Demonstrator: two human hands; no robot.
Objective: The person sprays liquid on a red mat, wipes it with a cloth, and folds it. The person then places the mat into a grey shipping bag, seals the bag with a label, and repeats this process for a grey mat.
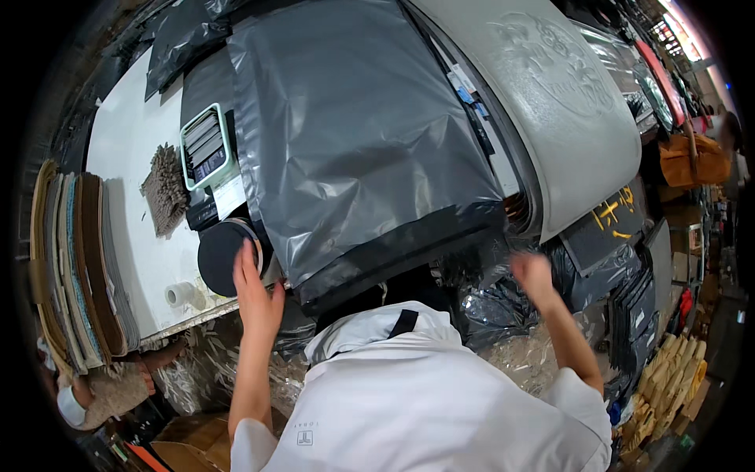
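Observation:
A large grey plastic mailing bag (354, 134) lies across the white table (134, 134), its dark lower edge hanging toward me. My left hand (255, 295) is raised at the bag's lower left corner, fingers straight and apart, touching a round black disc (220, 256) beside the bag. My right hand (533, 275) hovers just past the bag's lower right corner, blurred, fingers spread and holding nothing. A white shirt covers my chest below.
A light grey embossed mat (566, 102) curves along the bag's right. A handheld device with a green rim (204, 145), a shaggy brown swatch (165, 189) and a tape roll (181, 293) lie at left. Stacked mats (79, 267) stand at far left. Clear bags and cardboard sit below.

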